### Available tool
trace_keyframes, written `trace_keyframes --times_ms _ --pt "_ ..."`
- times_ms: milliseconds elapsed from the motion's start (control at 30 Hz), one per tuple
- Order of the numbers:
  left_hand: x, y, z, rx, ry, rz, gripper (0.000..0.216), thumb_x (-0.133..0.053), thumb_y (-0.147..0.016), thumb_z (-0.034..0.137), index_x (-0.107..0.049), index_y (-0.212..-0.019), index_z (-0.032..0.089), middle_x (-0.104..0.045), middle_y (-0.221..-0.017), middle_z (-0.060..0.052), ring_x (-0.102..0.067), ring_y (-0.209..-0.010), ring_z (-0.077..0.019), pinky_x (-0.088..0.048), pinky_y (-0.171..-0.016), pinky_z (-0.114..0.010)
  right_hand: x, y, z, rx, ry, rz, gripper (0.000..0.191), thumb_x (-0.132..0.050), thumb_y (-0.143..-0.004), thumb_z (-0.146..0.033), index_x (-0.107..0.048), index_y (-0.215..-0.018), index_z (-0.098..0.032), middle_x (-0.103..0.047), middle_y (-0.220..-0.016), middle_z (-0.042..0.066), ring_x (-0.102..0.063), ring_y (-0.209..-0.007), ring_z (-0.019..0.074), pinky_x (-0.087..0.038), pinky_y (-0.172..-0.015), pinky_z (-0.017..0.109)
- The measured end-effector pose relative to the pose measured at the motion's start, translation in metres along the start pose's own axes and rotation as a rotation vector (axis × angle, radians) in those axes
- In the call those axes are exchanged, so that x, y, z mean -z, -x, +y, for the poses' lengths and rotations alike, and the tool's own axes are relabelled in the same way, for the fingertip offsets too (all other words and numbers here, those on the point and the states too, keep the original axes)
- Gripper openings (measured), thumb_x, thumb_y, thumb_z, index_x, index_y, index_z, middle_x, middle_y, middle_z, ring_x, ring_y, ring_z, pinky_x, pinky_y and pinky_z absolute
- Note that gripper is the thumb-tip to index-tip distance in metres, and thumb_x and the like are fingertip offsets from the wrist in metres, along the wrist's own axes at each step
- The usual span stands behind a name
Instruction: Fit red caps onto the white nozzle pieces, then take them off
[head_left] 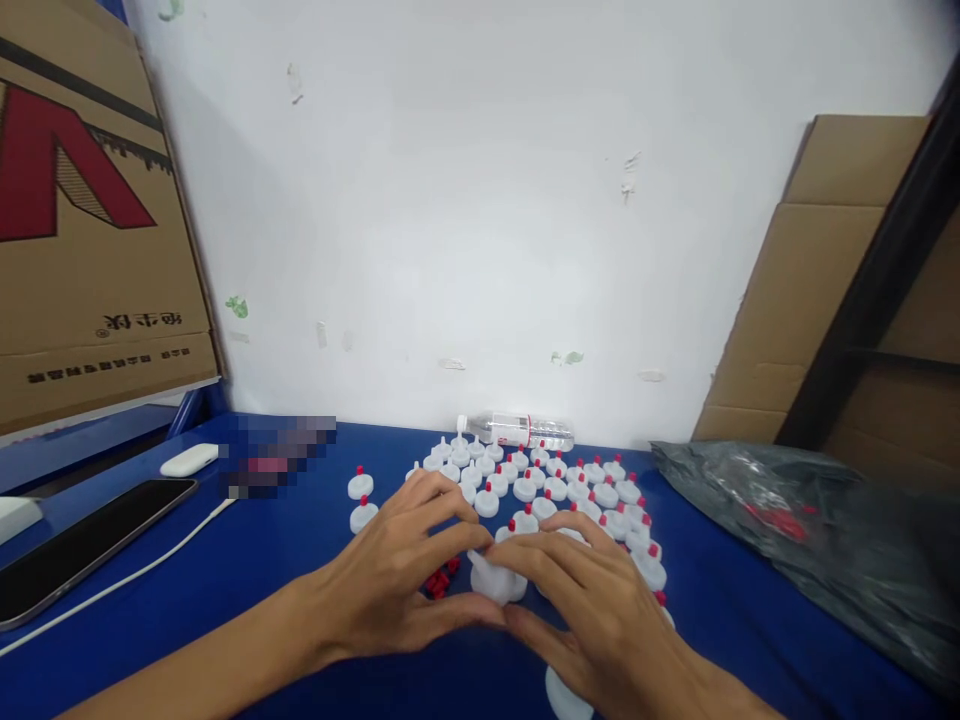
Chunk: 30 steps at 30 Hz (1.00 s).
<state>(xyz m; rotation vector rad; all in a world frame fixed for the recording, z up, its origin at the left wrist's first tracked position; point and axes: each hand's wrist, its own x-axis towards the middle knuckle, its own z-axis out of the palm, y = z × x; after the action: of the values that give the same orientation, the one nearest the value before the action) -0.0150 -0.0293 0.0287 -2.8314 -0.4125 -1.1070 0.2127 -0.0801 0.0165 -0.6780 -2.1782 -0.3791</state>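
Note:
My left hand (397, 570) and my right hand (592, 590) meet over the front of the table, fingers curled and thumb tips close together. Between them they hold a white plastic spout cap (491, 580), its narrow spout tilted up to the left. Fingertips partly cover the spout's end, so I cannot tell whether a red tip is on it. Just beside my left fingers lies a small pile of loose red tips (441, 578). Past both hands spread many white spout caps with red tips (525, 487). Another white cap (568, 695) lies partly under my right hand.
Plain white spout caps (459, 452) cluster at the back, before a clear plastic bottle (529, 430) lying by the wall. On the left are a phone (90, 540), a white case (189, 459) and a white cable (150, 563). A dark plastic bag (795, 540) covers the right side.

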Motion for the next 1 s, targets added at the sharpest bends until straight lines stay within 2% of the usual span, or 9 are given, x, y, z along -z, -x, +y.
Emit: trace_keyframes --times_ms 133,233,367,467,533,667,800,900,1000 --pt "0.013 0.002 -0.008 -0.016 -0.136 -0.144 0.028 -0.044 -0.103 0.036 -0.057 -0.086 0.018 -0.061 -0.077 -0.005 -0.05 -0.071 -0.0209 -0.037 -0.064 -0.036 0.001 -0.001 0.001 -0.033 0.015 0.032 0.016 -0.055 -0.106 -0.029 -0.061 -0.118 -0.02 -0.077 -0.094 0.001 -0.073 -0.08 0.015 -0.052 -0.086 0.034" --pt "0.018 0.004 -0.008 -0.064 -0.304 -0.351 0.027 -0.047 -0.096 0.025 -0.052 -0.07 0.021 -0.056 -0.062 -0.003 -0.047 -0.055 -0.0193 -0.03 -0.052 -0.037 0.002 -0.001 0.002 -0.072 0.019 0.021 0.019 -0.057 -0.104 -0.028 -0.061 -0.121 -0.019 -0.077 -0.098 0.003 -0.073 -0.084 0.0177 -0.052 -0.084 0.035" --pt "0.004 0.007 0.006 -0.126 -0.485 -0.626 0.026 -0.06 -0.089 0.032 -0.061 -0.067 0.02 -0.06 -0.057 -0.005 -0.053 -0.046 -0.0217 -0.024 -0.043 -0.04 0.003 -0.001 0.002 -0.072 0.013 0.01 0.021 -0.058 -0.101 -0.023 -0.061 -0.121 -0.019 -0.077 -0.104 0.004 -0.073 -0.089 0.0191 -0.053 -0.086 0.037" --pt "-0.011 0.012 0.014 -0.193 -0.465 -0.746 0.02 -0.071 -0.08 0.035 -0.064 -0.067 0.021 -0.063 -0.058 -0.004 -0.056 -0.046 -0.0221 -0.021 -0.041 -0.041 0.003 -0.001 0.001 -0.071 0.012 0.009 0.022 -0.059 -0.1 -0.023 -0.061 -0.121 -0.019 -0.076 -0.102 0.004 -0.073 -0.088 0.0188 -0.054 -0.086 0.036" --pt "-0.017 0.016 0.015 -0.201 -0.448 -0.724 0.017 -0.071 -0.081 0.033 -0.064 -0.07 0.02 -0.064 -0.06 -0.002 -0.057 -0.047 -0.0217 -0.022 -0.041 -0.041 0.003 -0.001 0.0 -0.071 -0.004 0.0 0.024 -0.059 -0.099 -0.022 -0.06 -0.123 -0.019 -0.077 -0.102 0.005 -0.073 -0.087 0.0185 -0.055 -0.086 0.036" --pt "-0.016 0.016 0.008 -0.167 -0.429 -0.496 0.029 -0.054 -0.101 0.026 -0.06 -0.073 0.019 -0.062 -0.062 -0.001 -0.059 -0.053 -0.0202 -0.024 -0.044 -0.038 0.002 0.001 0.001 -0.082 -0.024 -0.018 0.024 -0.06 -0.099 -0.02 -0.058 -0.123 -0.019 -0.077 -0.102 0.004 -0.073 -0.081 0.0179 -0.055 -0.087 0.036" --pt "-0.006 0.01 -0.004 -0.053 -0.337 -0.258 0.046 -0.035 -0.111 0.039 -0.056 -0.076 0.019 -0.06 -0.064 0.001 -0.055 -0.05 -0.0151 -0.028 -0.045 -0.033 0.001 0.003 0.001 -0.093 0.006 -0.017 0.023 -0.058 -0.098 -0.018 -0.059 -0.12 -0.019 -0.077 -0.102 0.005 -0.073 -0.083 0.019 -0.055 -0.084 0.036" --pt "0.0 0.008 -0.014 0.05 -0.262 -0.12 0.043 -0.039 -0.11 0.048 -0.059 -0.085 0.019 -0.062 -0.069 0.003 -0.055 -0.05 -0.0114 -0.033 -0.047 -0.027 0.001 0.003 0.0 -0.105 0.023 -0.019 0.021 -0.055 -0.095 -0.017 -0.062 -0.114 -0.019 -0.075 -0.101 0.006 -0.073 -0.087 0.0202 -0.055 -0.082 0.036" --pt "0.0 0.01 -0.021 0.116 -0.192 -0.055 0.03 -0.045 -0.109 0.043 -0.063 -0.102 0.019 -0.069 -0.086 0.0 -0.064 -0.064 -0.0113 -0.043 -0.054 -0.023 0.001 0.002 0.0 -0.119 0.043 -0.004 0.021 -0.055 -0.094 -0.018 -0.065 -0.114 -0.02 -0.074 -0.1 0.006 -0.072 -0.085 0.0201 -0.056 -0.08 0.036"
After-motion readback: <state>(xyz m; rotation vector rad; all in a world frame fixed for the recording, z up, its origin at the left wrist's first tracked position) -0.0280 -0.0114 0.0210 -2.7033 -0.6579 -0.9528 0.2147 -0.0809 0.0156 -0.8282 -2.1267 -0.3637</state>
